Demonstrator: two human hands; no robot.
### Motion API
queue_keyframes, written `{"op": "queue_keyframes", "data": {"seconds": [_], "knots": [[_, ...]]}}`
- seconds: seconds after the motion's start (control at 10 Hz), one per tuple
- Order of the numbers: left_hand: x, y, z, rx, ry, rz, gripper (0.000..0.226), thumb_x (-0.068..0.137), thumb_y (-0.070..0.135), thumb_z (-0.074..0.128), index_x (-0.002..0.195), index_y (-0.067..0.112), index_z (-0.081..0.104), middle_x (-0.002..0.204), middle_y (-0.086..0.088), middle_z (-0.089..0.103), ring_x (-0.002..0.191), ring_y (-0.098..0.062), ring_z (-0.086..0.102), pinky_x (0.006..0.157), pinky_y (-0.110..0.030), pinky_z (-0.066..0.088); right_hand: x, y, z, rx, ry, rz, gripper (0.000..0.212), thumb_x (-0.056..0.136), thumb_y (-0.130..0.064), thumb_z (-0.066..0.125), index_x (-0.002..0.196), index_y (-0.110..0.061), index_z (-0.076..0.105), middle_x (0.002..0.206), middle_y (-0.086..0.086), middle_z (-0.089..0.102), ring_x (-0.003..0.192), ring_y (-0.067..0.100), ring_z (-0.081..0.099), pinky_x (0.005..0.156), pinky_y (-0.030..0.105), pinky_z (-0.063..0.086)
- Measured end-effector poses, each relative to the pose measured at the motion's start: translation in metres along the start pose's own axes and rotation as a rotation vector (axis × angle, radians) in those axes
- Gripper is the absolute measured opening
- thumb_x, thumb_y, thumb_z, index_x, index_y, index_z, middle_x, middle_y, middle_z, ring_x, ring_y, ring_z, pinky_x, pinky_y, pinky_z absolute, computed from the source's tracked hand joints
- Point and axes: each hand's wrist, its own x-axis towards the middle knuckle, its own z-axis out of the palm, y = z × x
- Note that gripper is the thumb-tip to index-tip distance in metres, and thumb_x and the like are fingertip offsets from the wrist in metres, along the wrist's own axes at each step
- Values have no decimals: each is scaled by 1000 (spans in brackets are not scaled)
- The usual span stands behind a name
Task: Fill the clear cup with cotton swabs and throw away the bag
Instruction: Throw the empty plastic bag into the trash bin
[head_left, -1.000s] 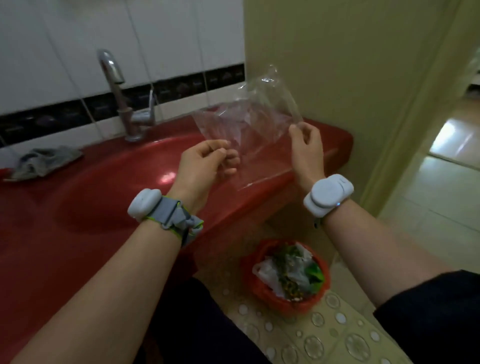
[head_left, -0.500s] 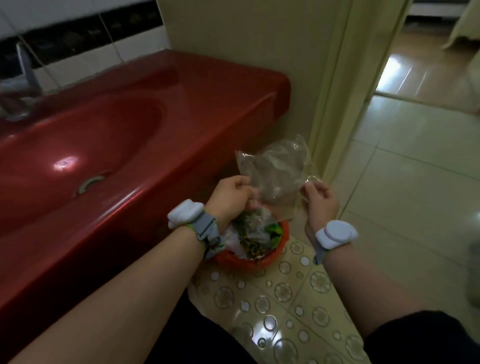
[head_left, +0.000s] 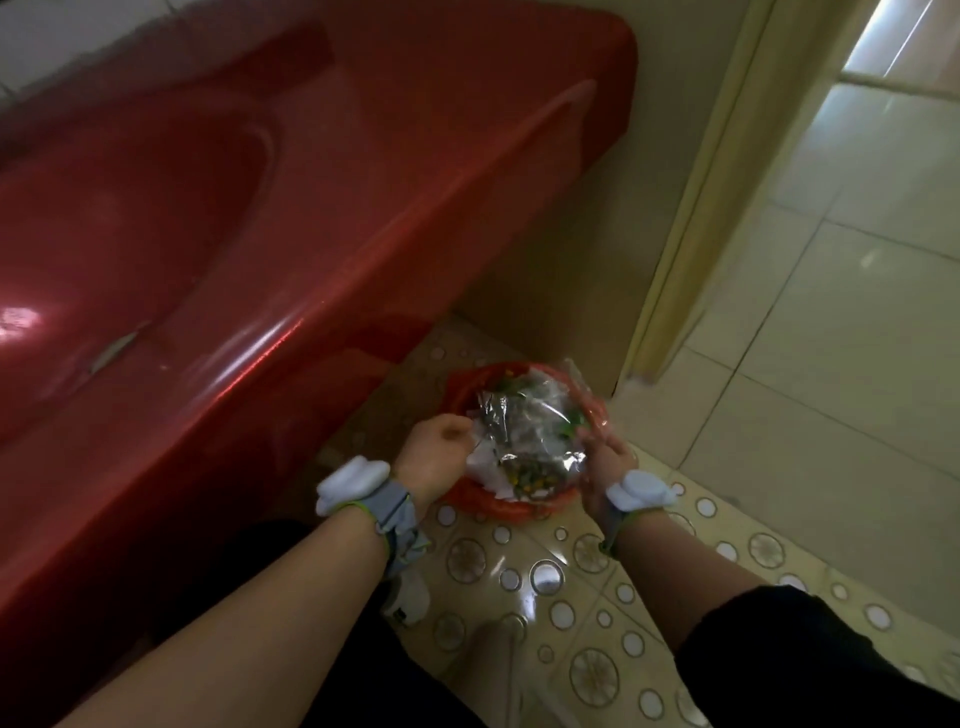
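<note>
Both hands, left hand (head_left: 436, 454) and right hand (head_left: 608, 462), pinch opposite edges of the empty bag (head_left: 524, 421), spread flat over the full red bin (head_left: 511, 501), evidently for release. Cup not visible.

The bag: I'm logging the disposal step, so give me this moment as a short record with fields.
bag: clear plastic bag, crumpled, lying on top of the rubbish in the bin
bin: small red waste bin on the patterned floor, beside the red sink counter, already heaped full
left hand: at the bag's left edge, fingers curled on it
right hand: at the bag's right edge, fingers on the plastic
clear cup: not in view
</note>
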Motion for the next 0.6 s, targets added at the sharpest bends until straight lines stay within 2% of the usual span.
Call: {"op": "queue_keyframes", "data": {"seconds": [0.1, 0.2, 0.3, 0.4, 0.5, 0.6], "knots": [[7, -9, 0, 32, -1, -35, 26, 91, 8, 50, 115, 7, 62, 103, -14, 63, 91, -25, 59, 95, -46, 50, 23, 11, 12, -16, -37, 43, 45, 86, -28, 63, 125, -7, 52, 120, 15, 60, 110, 32, 59, 96, 47, 47], [12, -13, 1, 9, -13, -62, 26, 93, 7, 47, 116, 6, 60, 86, -3, 57, 74, -15, 54, 88, -41, 51, 87, 51, 6, -73, -140, 100, 57, 70, -44, 73, 119, -18, 62, 121, 11, 64, 113, 31, 60, 100, 51, 44], [18, -18, -3, -7, -44, -90, 24, 95, 6, 44, 115, 9, 58, 81, 2, 52, 68, -9, 50, 73, -30, 50, 127, 78, 1, -82, -94, 109, 40, 81, -33, 60, 117, -17, 62, 121, 17, 63, 113, 38, 58, 97, 51, 46], [23, -23, -4, -46, -61, -136, 18, 96, 6, 43, 106, 12, 57, 77, 1, 48, 58, -4, 52, 58, -18, 46, 90, 48, 15, -253, -70, 179, 33, 89, -29, 52, 117, -13, 54, 110, 23, 59, 104, 44, 60, 75, 45, 54], [25, -26, -3, -23, -49, -129, 24, 96, 6, 44, 117, 5, 55, 76, -1, 50, 58, -7, 53, 57, -18, 43, 68, 25, 25, -428, 4, 151, 38, 94, -20, 47, 130, -6, 43, 122, 25, 54, 107, 45, 57, 80, 50, 54], [27, -25, 0, -36, -38, -127, 24, 95, 5, 45, 115, 4, 57, 79, -4, 53, 65, -11, 52, 72, -30, 47, 57, 16, 32, -471, 27, 72, 49, 94, -16, 50, 140, -13, 33, 137, 19, 45, 118, 40, 51, 95, 49, 48]]}}
